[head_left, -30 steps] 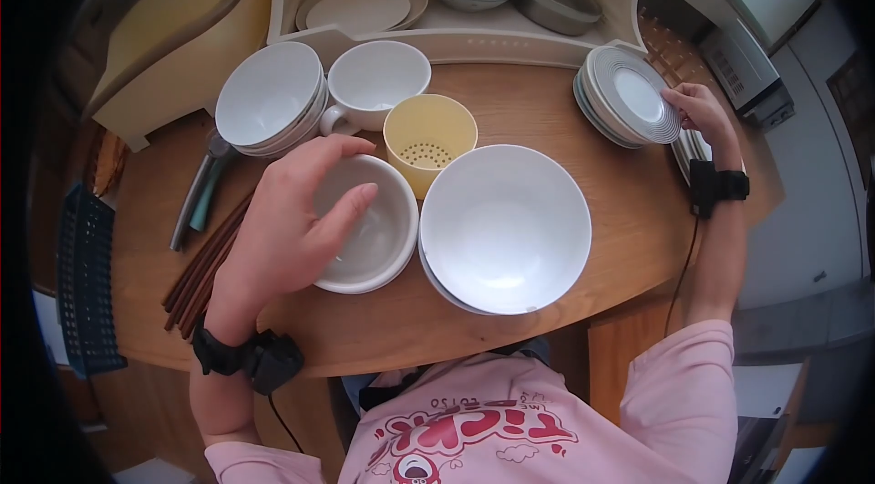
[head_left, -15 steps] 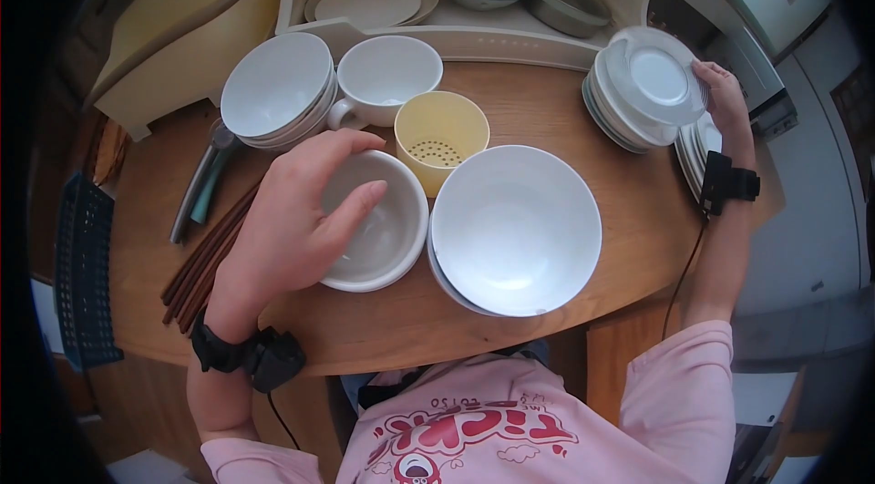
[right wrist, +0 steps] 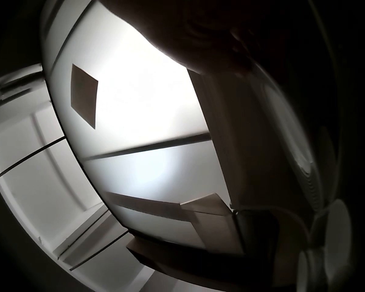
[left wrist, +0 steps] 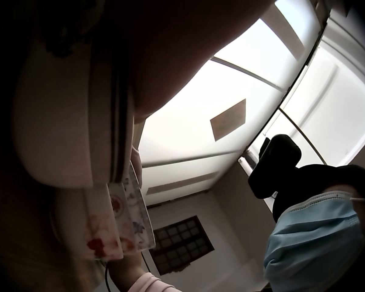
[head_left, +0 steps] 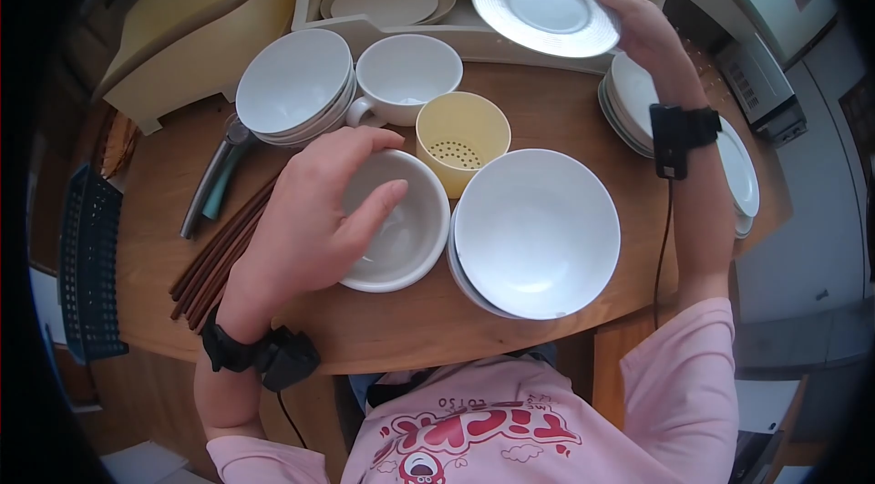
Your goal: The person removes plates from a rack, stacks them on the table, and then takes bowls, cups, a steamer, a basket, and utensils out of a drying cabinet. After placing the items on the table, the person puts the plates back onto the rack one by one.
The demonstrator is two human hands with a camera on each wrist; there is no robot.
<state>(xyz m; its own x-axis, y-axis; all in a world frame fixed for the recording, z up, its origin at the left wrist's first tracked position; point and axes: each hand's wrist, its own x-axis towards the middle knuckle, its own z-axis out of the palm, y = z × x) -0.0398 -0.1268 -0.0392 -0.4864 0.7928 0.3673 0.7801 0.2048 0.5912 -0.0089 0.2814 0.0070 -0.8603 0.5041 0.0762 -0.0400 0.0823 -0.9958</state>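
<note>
Pinched at its right edge by my right hand (head_left: 649, 39), a white ribbed-rim plate (head_left: 547, 8) is held in the air before the shelf. The same plate (right wrist: 286, 128) shows dimly in the right wrist view. My left hand (head_left: 314, 211) rests over the left side of a thick-rimmed bowl (head_left: 410, 233), thumb and fingers spread apart. Beside that bowl are a larger white bowl (head_left: 538, 233) on another and a yellow cup (head_left: 463, 124) with holes. Plates (head_left: 629, 87) stand stacked below my right hand, partly hidden by the wrist.
Stacked white bowls (head_left: 293, 78) and a white mug (head_left: 408, 69) stand at the back left. Brown chopsticks (head_left: 223, 252) and utensils (head_left: 208, 183) lie left of my left hand. A cream shelf (head_left: 497, 48) holding dishes borders the back. More plates (head_left: 740, 165) sit at the right.
My right hand has lifted the top plate off the right stack and carried it up and left toward the shelf. The left hand keeps its place over the bowl.
</note>
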